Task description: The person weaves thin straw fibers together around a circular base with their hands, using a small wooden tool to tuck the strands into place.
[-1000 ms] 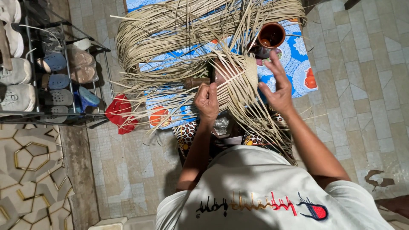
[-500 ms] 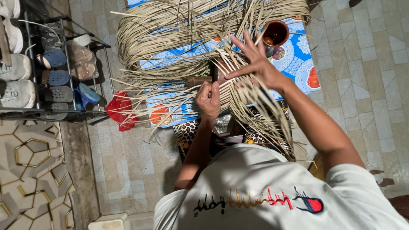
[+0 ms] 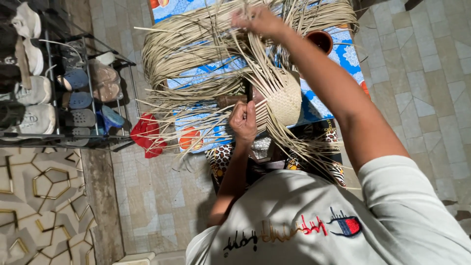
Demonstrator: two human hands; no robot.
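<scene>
A small woven straw piece (image 3: 284, 100) sits in front of me with long loose strands fanning out from it. My left hand (image 3: 244, 120) is closed on its near edge, pinching strands against it. My right hand (image 3: 257, 20) is stretched far forward, fingers closed on a few long straw strands (image 3: 248, 51) that run back to the weave. A big bundle of loose straw (image 3: 196, 44) lies beyond on a blue patterned mat (image 3: 338, 54).
A brown clay cup (image 3: 320, 39) stands on the mat to the right. A metal shoe rack (image 3: 64, 93) full of shoes lines the left side, with a red cloth (image 3: 146, 135) beside it. A leopard-print cloth (image 3: 223, 157) lies below the weave. Tiled floor (image 3: 422, 83) surrounds the mat.
My right hand has left the woven piece and reached forward and up, drawing strands out long. My left hand has stayed on the weave's edge.
</scene>
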